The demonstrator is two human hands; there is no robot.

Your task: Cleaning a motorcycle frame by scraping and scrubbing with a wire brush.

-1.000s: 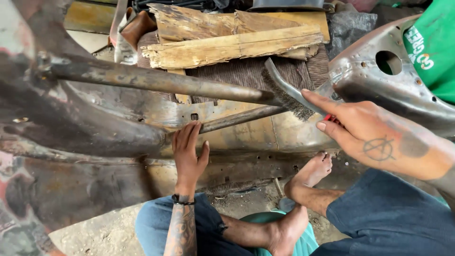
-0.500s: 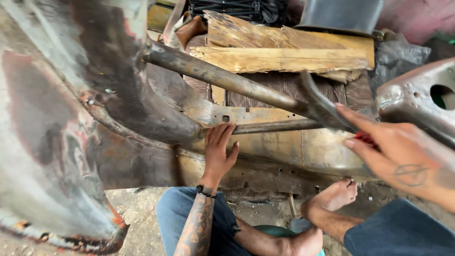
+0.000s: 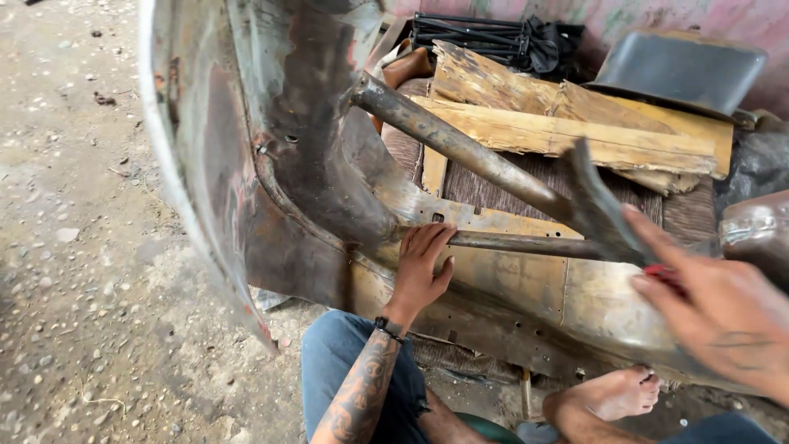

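- Since the earlier frame, the view has swung left, and the right hand has carried the wire brush further along the rusty tube.
- Left hand lies open, palm flat on the metal frame, gripping nothing.
- Right hand is blurred but closed around the brush's red handle.
- Judging by this, steady bracing and strokes along the tube would scrub best.
- Bare foot rests below the frame; keep the bristles clear of it.

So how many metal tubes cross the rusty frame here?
2: a thick tube slanting down from the upper bodywork, and a thinner tube running level beside the left hand. Others may be hidden behind the panels.
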